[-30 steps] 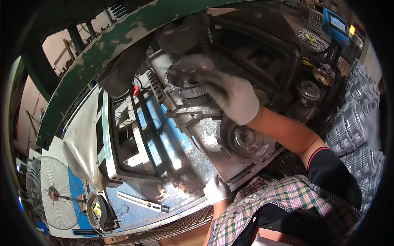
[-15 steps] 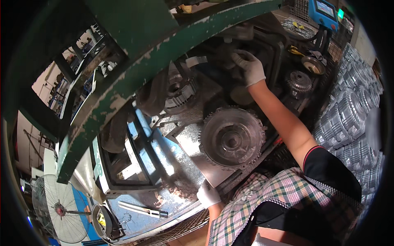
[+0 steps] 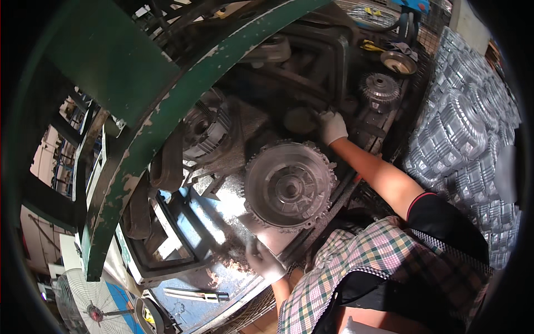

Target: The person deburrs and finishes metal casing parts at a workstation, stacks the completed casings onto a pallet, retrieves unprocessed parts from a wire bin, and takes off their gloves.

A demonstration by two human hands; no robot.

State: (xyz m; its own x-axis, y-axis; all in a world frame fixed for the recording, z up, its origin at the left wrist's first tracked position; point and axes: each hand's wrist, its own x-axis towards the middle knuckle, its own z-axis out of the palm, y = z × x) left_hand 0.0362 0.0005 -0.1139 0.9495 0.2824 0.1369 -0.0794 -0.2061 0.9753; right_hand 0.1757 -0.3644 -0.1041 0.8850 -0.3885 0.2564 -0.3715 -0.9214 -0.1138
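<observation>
Now the unheld housing (image 3: 289, 189) is neared by the curled right hand (image 3: 334, 127), hold unclear; left hand (image 3: 267, 263) half-open, seemingly empty

I see my left hand (image 3: 266, 263), gloved and blurred, at lower centre, near the plate (image 3: 280, 238). My right hand (image 3: 334, 128) is higher, right of centre; I can't tell what it touches. Between them lies a toothed housing (image 3: 289, 189). I have wrapped stacks (image 3: 453, 125) at right, a fan (image 3: 89, 305) lower left, a green beam (image 3: 217, 61) upper left.
</observation>
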